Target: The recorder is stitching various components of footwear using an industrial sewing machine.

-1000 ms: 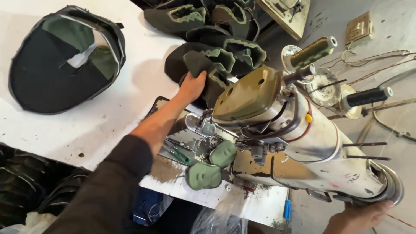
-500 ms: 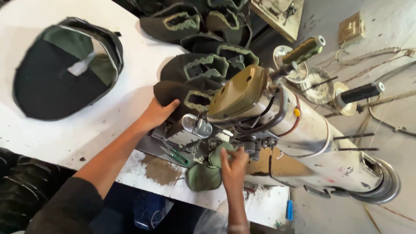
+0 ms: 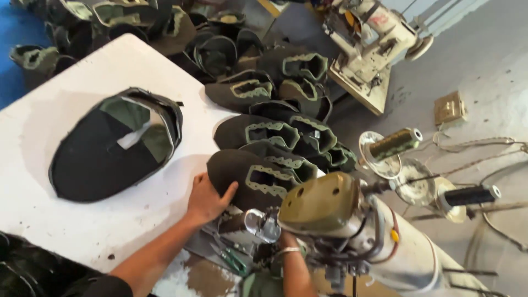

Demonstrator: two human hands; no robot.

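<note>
My left hand [image 3: 206,199] rests on the near edge of a dark shoe upper with green trim [image 3: 250,176], fingers spread over it on the white table [image 3: 71,220]. My right forearm reaches up under the sewing machine head [image 3: 324,201]; the right hand itself is hidden behind the head and its metal parts [image 3: 261,223]. The upper lies at the front of a row of several similar uppers [image 3: 275,132] that trails toward the far table edge.
A flat stack of black and green cut pieces [image 3: 113,146] lies to the left on the table. Two thread cones [image 3: 393,144] [image 3: 467,195] stand right of the machine. Green-handled pliers [image 3: 231,258] lie near the machine base. A second sewing machine [image 3: 374,38] stands beyond.
The view has tilted up and left. My left hand stayed on the front upper. My right hand moved from the green piece below the machine up behind the machine head.
</note>
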